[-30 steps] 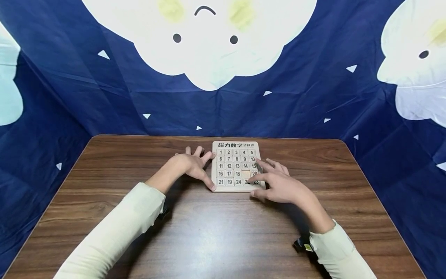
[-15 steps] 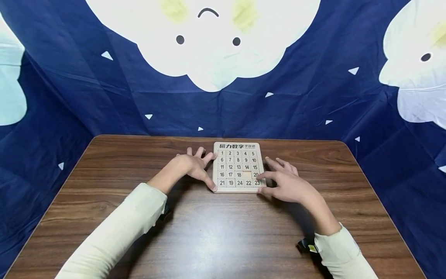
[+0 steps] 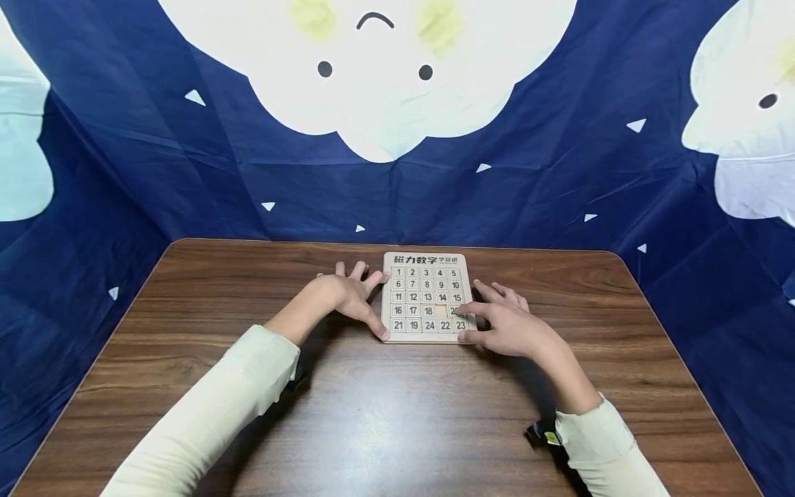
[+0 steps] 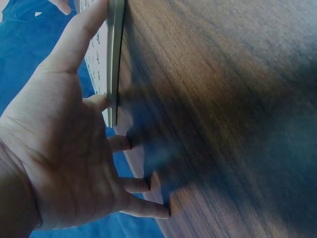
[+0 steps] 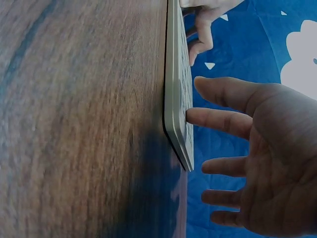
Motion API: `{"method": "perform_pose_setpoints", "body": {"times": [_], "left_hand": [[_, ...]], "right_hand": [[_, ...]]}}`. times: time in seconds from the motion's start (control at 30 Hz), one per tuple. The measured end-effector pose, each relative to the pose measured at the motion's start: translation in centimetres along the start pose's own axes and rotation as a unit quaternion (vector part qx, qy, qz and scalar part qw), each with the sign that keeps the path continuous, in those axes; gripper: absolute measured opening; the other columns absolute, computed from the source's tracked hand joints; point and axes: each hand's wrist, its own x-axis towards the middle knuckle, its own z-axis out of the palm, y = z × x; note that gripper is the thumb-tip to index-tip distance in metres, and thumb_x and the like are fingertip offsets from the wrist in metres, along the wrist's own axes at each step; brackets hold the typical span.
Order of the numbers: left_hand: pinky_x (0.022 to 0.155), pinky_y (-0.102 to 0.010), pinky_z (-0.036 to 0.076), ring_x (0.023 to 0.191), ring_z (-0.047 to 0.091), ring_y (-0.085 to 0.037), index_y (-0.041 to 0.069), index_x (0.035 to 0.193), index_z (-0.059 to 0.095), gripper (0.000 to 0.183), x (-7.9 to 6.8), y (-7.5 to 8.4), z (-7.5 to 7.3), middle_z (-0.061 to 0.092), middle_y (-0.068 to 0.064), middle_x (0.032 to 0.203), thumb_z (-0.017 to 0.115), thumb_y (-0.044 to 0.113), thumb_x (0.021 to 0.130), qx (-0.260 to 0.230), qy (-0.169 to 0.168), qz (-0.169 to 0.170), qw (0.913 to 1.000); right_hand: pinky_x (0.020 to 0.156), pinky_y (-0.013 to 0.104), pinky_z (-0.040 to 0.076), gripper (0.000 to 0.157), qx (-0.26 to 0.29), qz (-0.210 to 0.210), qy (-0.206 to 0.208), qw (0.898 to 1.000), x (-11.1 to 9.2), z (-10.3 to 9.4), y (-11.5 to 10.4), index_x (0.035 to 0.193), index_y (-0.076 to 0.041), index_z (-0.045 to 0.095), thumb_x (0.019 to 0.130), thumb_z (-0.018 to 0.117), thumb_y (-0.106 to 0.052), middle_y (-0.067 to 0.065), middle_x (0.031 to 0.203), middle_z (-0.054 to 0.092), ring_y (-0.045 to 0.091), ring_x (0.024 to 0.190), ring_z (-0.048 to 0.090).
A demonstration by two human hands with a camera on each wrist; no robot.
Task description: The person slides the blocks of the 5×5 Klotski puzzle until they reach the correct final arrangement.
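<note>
A pale number sliding puzzle [image 3: 428, 338] lies flat near the table's far edge, its numbered tiles in rows under printed characters. One bare slot [image 3: 441, 311] shows between tile 18 [image 3: 428, 311] and tile 20 [image 3: 453, 310]. My left hand [image 3: 350, 295] is spread at the puzzle's left side, thumb and index finger touching its edge; the other fingers reach past it in the left wrist view. From the right, my right hand [image 3: 509, 321] puts a straight index fingertip on tile 20, partly covering it. Its thumb hovers by the lower right corner, over tile 23 [image 3: 461, 326].
The brown wood-grain table [image 3: 373, 421] extends in front of the puzzle and to both sides. A dark blue cloth [image 3: 298, 186] with white clouds and small triangles hangs behind and along both sides.
My right hand has drawn back rightward from the bottom-row tiles, and its index fingertip now rests on tile 20. The left hand stays at the edge. The view has shifted slightly.
</note>
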Motion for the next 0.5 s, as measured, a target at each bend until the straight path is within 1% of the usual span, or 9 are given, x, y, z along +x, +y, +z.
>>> {"method": "perform_pose_setpoints", "body": {"times": [0.17, 0.3, 0.33, 0.5], "left_hand": [[0.121, -0.096, 0.023, 0.171, 0.003, -0.066, 0.043, 0.179, 0.014, 0.142, 0.27, 0.1, -0.04, 0.009, -0.015, 0.188, 0.085, 0.094, 0.068, 0.003, -0.001, -0.004, 1.0], [0.122, -0.095, 0.022, 0.171, 0.002, -0.065, 0.043, 0.179, 0.013, 0.141, 0.26, 0.16, -0.11, 0.01, -0.014, 0.187, 0.085, 0.093, 0.069, 0.004, -0.004, -0.004, 1.0], [0.124, -0.094, 0.021, 0.171, 0.002, -0.065, 0.042, 0.18, 0.013, 0.14, -0.06, 0.26, -0.29, 0.009, -0.015, 0.187, 0.085, 0.092, 0.071, 0.0, -0.006, -0.002, 1.0], [0.124, -0.093, 0.024, 0.171, 0.002, -0.065, 0.04, 0.181, 0.011, 0.14, -0.23, 0.14, -0.38, 0.01, -0.015, 0.187, 0.085, 0.09, 0.073, -0.004, -0.007, 0.002, 1.0]], "right_hand": [[0.127, 0.087, 0.024, 0.054, -0.005, 0.0, -0.011, 1.0, 0.1, -0.02, -0.25, 0.149, -0.028, 0.075, 0.099, 0.081, -0.048, 0.027, 0.183, 0.033, 0.065, 0.166, 0.028], [0.127, 0.088, 0.024, 0.054, -0.015, 0.001, -0.02, 1.0, 0.26, -0.13, -0.51, 0.15, -0.028, 0.074, 0.101, 0.079, -0.05, 0.026, 0.183, 0.034, 0.064, 0.165, 0.029], [0.128, 0.087, 0.024, 0.054, -0.015, 0.002, -0.021, 1.0, 0.33, -0.1, -0.53, 0.151, -0.029, 0.074, 0.102, 0.079, -0.05, 0.025, 0.183, 0.034, 0.064, 0.166, 0.029], [0.129, 0.086, 0.024, 0.054, -0.015, 0.003, -0.033, 0.999, 0.69, 0.26, -0.81, 0.154, -0.031, 0.071, 0.104, 0.077, -0.048, 0.025, 0.183, 0.035, 0.063, 0.166, 0.029]]}}
